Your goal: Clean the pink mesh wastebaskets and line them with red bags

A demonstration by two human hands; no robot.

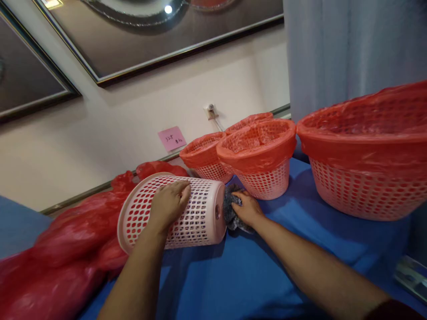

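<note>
Around me it is a bit dim. A white spot glares on the big framed picture. Beneath the pink basket I touch, a soft shadow darkens the blue cloth. The right-edge basket looks stretched, maybe blurry.

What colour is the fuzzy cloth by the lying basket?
The cloth is mottled grey, shown best in the head view.

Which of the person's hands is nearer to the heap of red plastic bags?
Left. The left hand rests on the side of the lying basket, nearer the red plastic bags; the right hand is farther off, holding a grey cloth at the basket's base.
</note>
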